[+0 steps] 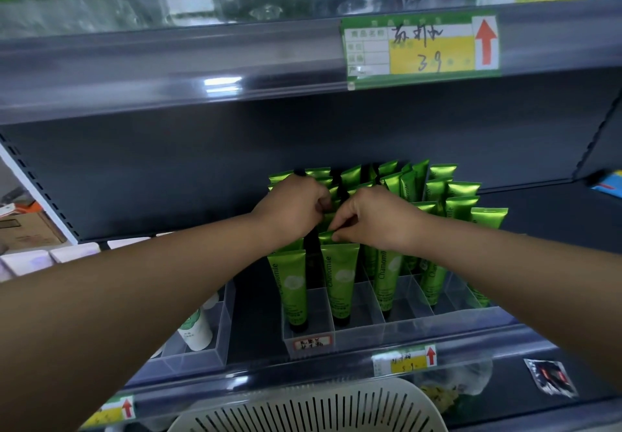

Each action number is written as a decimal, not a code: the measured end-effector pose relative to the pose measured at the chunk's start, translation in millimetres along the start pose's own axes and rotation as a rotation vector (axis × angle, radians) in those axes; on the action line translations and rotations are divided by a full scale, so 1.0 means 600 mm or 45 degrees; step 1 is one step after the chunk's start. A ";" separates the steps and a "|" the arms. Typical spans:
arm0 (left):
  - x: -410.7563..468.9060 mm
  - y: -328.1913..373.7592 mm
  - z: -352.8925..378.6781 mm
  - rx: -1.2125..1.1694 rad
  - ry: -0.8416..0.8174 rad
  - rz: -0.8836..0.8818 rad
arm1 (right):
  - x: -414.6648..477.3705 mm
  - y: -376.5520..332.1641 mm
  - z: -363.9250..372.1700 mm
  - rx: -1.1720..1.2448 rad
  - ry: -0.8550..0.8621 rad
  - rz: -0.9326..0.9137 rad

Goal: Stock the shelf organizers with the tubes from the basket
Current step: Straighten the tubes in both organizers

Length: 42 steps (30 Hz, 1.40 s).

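Pinches, between thumb and forefinger of the right hand, the crimped top of a green tube standing cap-down in the second lane from the left of the clear organizer — just behind that lane's front tube. Curls the left hand down onto the tube tops of the leftmost lane, touching them, though cannot tell whether gripping one. Shows the other green tubes packed upright across the organizer's lanes on the shelf, and — at the bottom edge, below the shelf lip — the slotted pale basket.
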<state>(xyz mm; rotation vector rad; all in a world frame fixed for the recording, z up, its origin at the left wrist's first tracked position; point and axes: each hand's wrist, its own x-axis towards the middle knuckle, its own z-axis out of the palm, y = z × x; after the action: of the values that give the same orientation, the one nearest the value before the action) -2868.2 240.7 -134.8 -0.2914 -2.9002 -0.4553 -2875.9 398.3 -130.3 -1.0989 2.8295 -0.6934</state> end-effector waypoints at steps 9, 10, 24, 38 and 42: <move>-0.006 0.001 -0.001 0.017 0.006 0.001 | 0.003 -0.001 0.003 -0.018 0.048 0.066; -0.006 0.002 -0.001 0.020 0.005 0.004 | 0.004 -0.001 0.003 -0.025 0.058 0.071; -0.008 0.005 -0.003 0.050 0.019 -0.001 | 0.004 0.001 0.003 0.023 0.028 0.063; -0.011 0.004 -0.007 0.034 0.019 -0.013 | -0.001 0.004 -0.009 0.073 0.068 0.053; -0.009 0.004 -0.013 0.017 0.010 -0.015 | -0.009 0.010 -0.038 0.133 0.163 0.082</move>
<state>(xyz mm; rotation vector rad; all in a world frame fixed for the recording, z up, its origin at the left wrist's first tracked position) -2861.0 239.7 -127.8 -0.2701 -2.8973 -0.4375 -2879.8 414.4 -113.0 -0.9773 2.8796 -0.9265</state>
